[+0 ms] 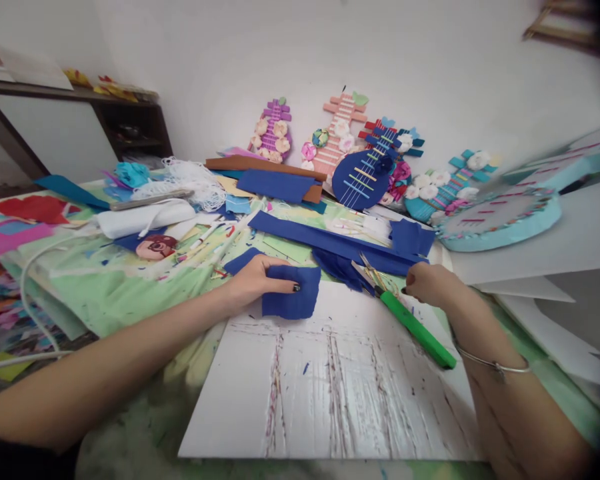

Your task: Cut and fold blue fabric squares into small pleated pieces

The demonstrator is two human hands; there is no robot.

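My left hand (pixel 255 280) pinches a small piece of blue foam sheet (pixel 293 297) against the scored white cutting board (pixel 330 387). My right hand (pixel 427 283) hovers curled beside a green-handled craft knife (pixel 417 330), which lies diagonally on the board; whether the fingers touch it I cannot tell. A silver bangle (pixel 493 363) circles the right wrist. Long blue foam strips (pixel 330 243) and small scissors (pixel 373 270) lie just beyond the hands.
Foam guitar crafts lean on the back wall: purple (pixel 273 137), pink (pixel 337 137), blue (pixel 367 173) and a large turquoise one (pixel 503 217). Foam scraps, white string (pixel 190 180), a white roll (pixel 145 217) and a cable (pixel 30 293) crowd the left. White sheets (pixel 545 253) lie at the right.
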